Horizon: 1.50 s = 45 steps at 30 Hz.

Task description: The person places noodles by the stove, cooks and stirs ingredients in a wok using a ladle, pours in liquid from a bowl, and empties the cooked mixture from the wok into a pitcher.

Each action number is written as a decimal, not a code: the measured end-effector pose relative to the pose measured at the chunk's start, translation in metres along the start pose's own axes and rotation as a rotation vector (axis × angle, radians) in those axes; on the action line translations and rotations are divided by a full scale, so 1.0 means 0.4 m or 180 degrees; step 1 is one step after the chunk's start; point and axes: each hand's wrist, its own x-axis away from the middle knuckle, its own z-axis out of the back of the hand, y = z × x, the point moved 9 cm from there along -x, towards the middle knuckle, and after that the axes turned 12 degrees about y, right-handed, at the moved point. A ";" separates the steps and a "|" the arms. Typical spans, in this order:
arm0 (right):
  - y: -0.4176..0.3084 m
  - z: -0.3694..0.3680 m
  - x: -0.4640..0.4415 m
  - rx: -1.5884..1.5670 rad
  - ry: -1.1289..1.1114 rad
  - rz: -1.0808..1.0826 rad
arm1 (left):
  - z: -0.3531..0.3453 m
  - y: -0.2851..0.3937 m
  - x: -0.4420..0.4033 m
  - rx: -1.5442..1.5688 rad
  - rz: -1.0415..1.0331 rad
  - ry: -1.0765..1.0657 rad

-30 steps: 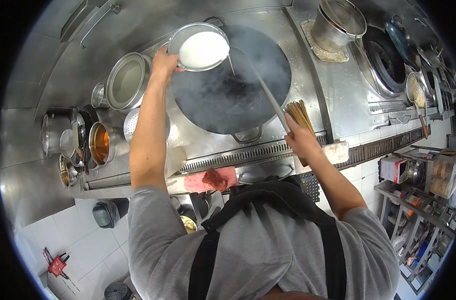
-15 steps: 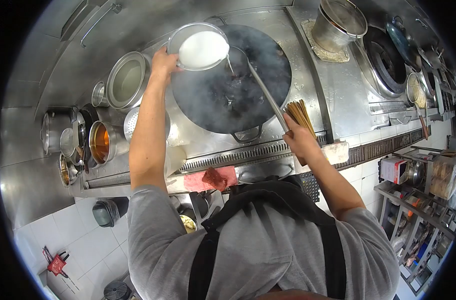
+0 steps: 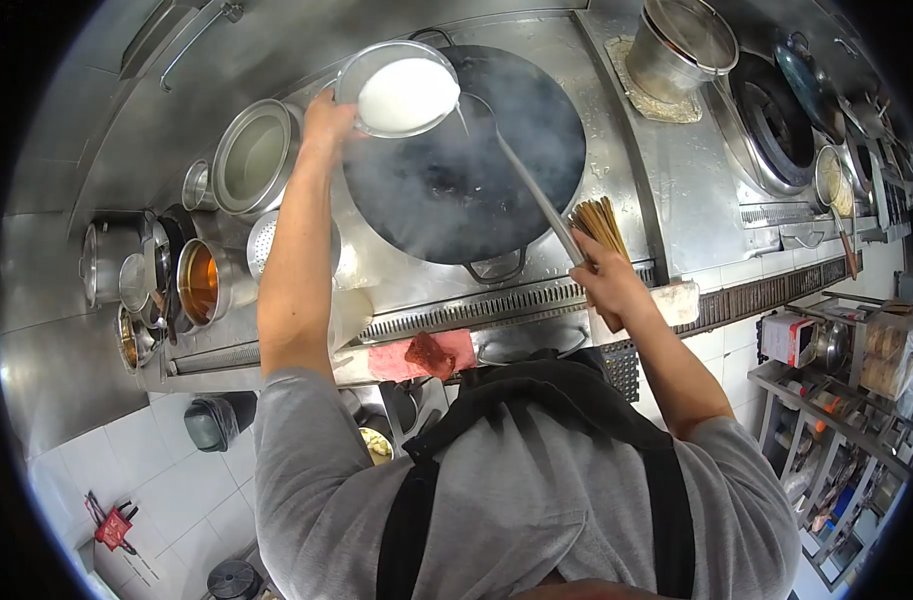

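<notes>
My left hand (image 3: 332, 122) grips the rim of a metal bowl (image 3: 345, 82) above the far left part of a large steaming wok (image 3: 417, 225). The bowl is tilted to the right. White liquid (image 3: 409, 95) fills much of it, and a thin stream runs off its right lip towards the wok. My right hand (image 3: 615, 285) is wrapped round the handle of a long ladle (image 3: 537, 190), which slants up and left over the wok. Steam partly veils the ladle's bowl-shaped end, beside the pouring stream. Dark liquid appears to lie in the wok, blurred by steam.
A bamboo brush (image 3: 601, 225) stands close by my right hand. To the left are a pot of pale liquid (image 3: 254, 165), a perforated strainer (image 3: 264, 242) and a pot of amber liquid (image 3: 202, 285). A red cloth (image 3: 432, 355) lies on the front edge. A bucket (image 3: 667, 65) stands at back right.
The stream from the bowl has become thinner. Dark shapes and splashes seen in the wok have given way to a smoother surface. Both hands stay nearly where they were.
</notes>
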 end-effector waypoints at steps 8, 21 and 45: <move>0.009 0.004 -0.001 -0.0007 -0.0018 0.0105 | -0.002 0.010 0.006 -0.0027 0.0020 -0.0030; -0.034 0.016 -0.012 0.0462 0.0366 0.0882 | 0.003 0.007 -0.011 0.0139 0.0012 0.0116; -0.035 0.022 -0.013 0.0728 0.0826 0.1483 | -0.021 -0.031 -0.053 0.0022 -0.0026 0.0099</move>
